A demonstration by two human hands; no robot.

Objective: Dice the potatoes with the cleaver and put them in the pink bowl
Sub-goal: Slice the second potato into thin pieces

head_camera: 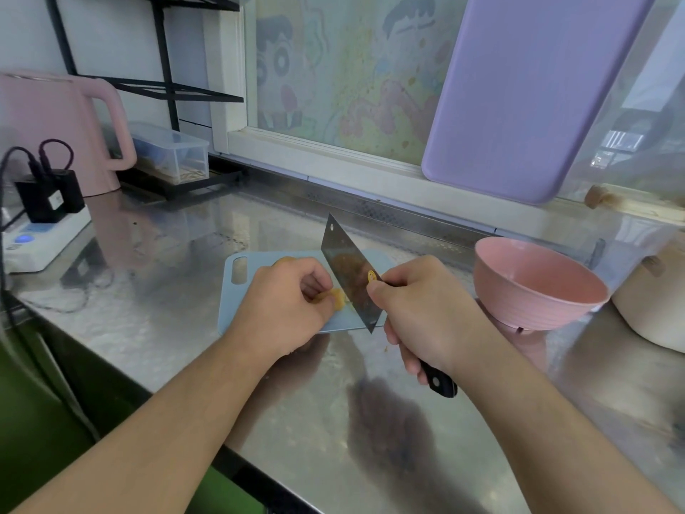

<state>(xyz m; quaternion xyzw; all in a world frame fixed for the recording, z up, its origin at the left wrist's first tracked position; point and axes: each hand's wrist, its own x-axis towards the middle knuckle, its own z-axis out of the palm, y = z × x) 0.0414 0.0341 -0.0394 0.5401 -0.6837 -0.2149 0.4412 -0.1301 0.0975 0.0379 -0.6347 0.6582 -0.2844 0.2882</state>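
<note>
I am gripping the cleaver (350, 278) with my right hand (419, 309), fingers curled round the black handle and thumb up by the blade's heel, its edge resting on the blue cutting board (237, 291). My left hand (287, 304) is curling over the potato (335, 297), fingertips pinching it just beside the blade. The piece is looking small, pale and probably wet, so I am judging it firm but slippery, best pinned from above with knuckles toward the steel. The cleaver is likely heavy enough to do the work. The pink bowl (537, 283) is sitting near on my right, nothing visible in it.
</note>
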